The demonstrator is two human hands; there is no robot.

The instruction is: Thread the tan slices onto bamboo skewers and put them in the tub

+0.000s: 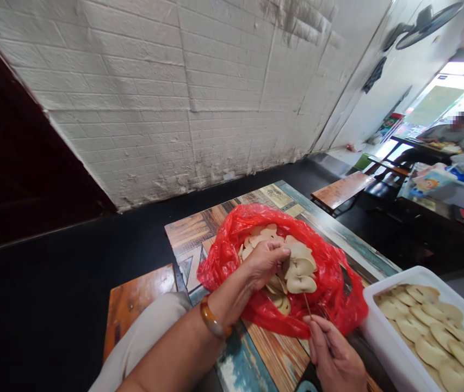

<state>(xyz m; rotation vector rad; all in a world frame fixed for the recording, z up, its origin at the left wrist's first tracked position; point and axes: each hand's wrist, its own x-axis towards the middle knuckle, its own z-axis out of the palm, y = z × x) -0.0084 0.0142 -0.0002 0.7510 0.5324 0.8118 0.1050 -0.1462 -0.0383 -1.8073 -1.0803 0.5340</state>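
Observation:
A red plastic bag (232,256) lies open on the patterned wooden table (193,234), filled with several pale beige slices (301,267). My left hand (262,264), with an amber bangle on its wrist, reaches into the bag and pinches slices there. My right hand (332,354) is near the table's front edge and grips a thin wooden skewer (307,306) that points up toward the bag.
A white tray (382,332) holding several skewered slices stands at the right. A wooden bench (136,299) sits at my left, another bench (340,190) beyond the table. A white brick wall runs behind. Another person sits at a far table at the right.

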